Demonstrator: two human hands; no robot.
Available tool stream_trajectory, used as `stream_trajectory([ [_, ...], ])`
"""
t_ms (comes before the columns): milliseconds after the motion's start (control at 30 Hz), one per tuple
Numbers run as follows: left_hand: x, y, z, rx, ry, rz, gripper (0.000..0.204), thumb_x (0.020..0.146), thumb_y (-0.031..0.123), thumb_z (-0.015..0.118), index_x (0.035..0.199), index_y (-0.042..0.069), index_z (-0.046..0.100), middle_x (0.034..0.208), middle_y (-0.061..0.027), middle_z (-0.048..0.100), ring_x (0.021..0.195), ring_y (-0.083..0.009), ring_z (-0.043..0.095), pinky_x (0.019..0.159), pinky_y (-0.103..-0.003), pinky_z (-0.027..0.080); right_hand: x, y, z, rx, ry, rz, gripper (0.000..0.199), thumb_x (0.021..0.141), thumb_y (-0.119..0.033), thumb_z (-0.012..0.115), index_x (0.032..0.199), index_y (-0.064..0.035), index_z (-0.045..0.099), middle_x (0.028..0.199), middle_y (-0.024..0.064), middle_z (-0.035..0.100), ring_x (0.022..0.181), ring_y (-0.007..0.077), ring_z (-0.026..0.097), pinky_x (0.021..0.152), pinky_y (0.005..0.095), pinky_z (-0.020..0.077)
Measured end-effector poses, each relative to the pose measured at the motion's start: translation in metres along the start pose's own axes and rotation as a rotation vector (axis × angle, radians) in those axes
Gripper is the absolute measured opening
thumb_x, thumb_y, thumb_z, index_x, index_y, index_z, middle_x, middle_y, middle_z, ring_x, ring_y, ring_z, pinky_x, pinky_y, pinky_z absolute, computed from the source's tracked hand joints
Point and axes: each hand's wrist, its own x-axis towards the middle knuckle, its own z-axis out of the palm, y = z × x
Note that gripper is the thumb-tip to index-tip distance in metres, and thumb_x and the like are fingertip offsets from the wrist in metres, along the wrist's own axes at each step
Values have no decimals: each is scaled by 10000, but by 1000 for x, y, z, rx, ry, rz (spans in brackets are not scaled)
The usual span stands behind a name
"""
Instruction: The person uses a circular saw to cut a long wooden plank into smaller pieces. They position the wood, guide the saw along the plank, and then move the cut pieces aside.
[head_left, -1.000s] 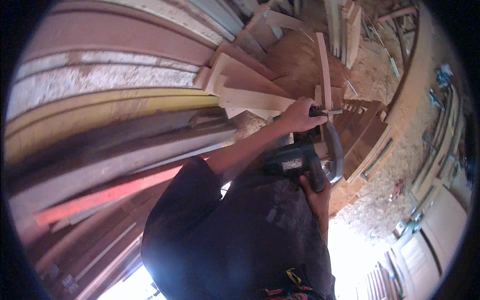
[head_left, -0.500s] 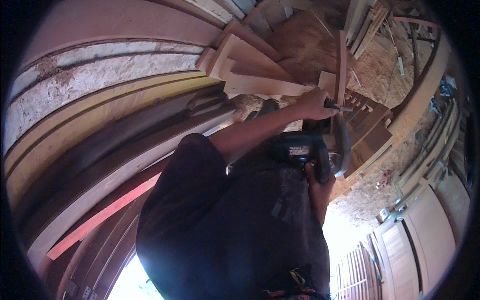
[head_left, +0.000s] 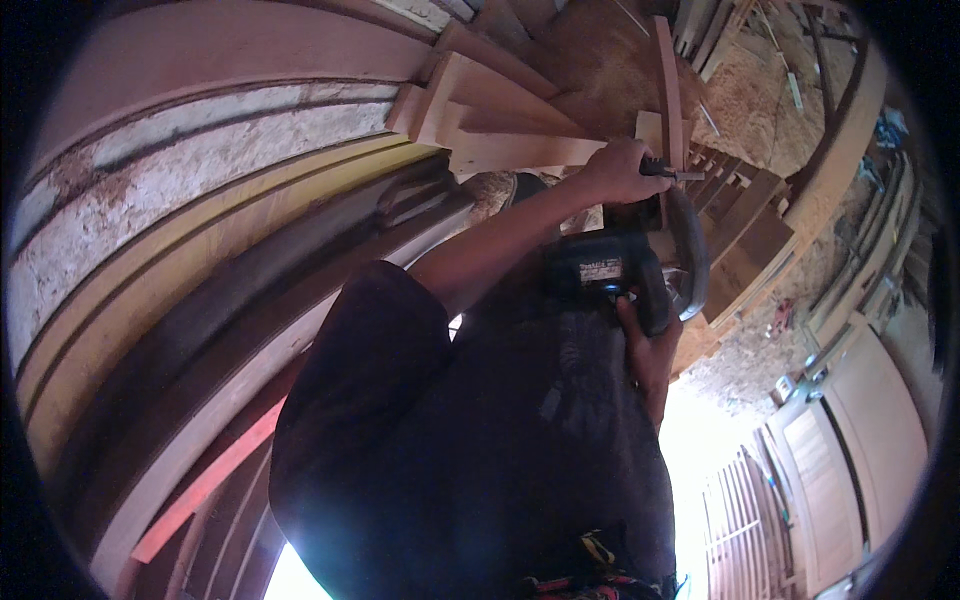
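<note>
A black circular saw with a grey curved guard is in front of my body, just right of the middle. My right hand is closed around its rear handle, thumb near the motor housing. At the saw's front end, my left hand wraps around a short dark grip. A narrow reddish board runs away from the saw's front. The blade and whatever lies directly beneath the saw are hidden.
Long planks and beams are stacked along the left. Slatted wood pieces lie right of the saw, beside a long pale beam. Pale wooden panels stand at the lower right. Sawdust covers the floor ahead.
The view has shifted, so the boards, hands and saw all appear higher in the picture. Both hands keep their grip on the saw.
</note>
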Motion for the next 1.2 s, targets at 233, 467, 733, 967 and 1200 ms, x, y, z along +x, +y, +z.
stream_trajectory([
  [233, -4, 10, 22, 35, -66, 3, 708, 854, 565, 823, 1212, -40, 737, 1151, -268, 740, 1112, -406, 721, 1006, -466, 552, -21, 5, 11, 109, 120, 110, 381, 927, -216, 871, 1231, -22, 747, 1144, 100, 773, 1077, 214, 694, 1003, 385, 518],
  [467, 1, 28, 47, 60, -181, 57, 701, 861, 559, 827, 1221, -36, 739, 1103, -245, 747, 1076, -384, 726, 993, -464, 557, -34, 26, 10, 94, 190, 90, 425, 938, -206, 863, 1295, -9, 741, 1189, 122, 778, 1123, 212, 699, 1025, 380, 520],
  [733, 6, 65, 58, 30, -329, 74, 653, 881, 486, 852, 1261, -30, 722, 1174, -205, 769, 1106, -286, 755, 968, -403, 578, -46, 66, 0, 239, 289, -24, 523, 931, -235, 877, 1354, 5, 683, 1231, 136, 777, 1175, 222, 722, 1041, 368, 553],
  [967, 25, 107, 116, 215, -506, 182, 675, 889, 496, 856, 1295, -20, 701, 1187, -192, 764, 1122, -270, 746, 969, -382, 577, -45, 96, -14, 40, 528, -148, 448, 903, -270, 882, 1236, -13, 729, 1139, 157, 775, 1099, 277, 737, 962, 414, 581],
  [1200, 34, 130, 203, 241, -545, 257, 645, 893, 476, 877, 1316, 31, 680, 1202, -137, 737, 1116, -231, 708, 958, -364, 577, -54, 118, -36, 330, 763, -245, 379, 860, -174, 869, 1203, -57, 760, 1105, 158, 784, 1034, 308, 773, 898, 420, 611],
])
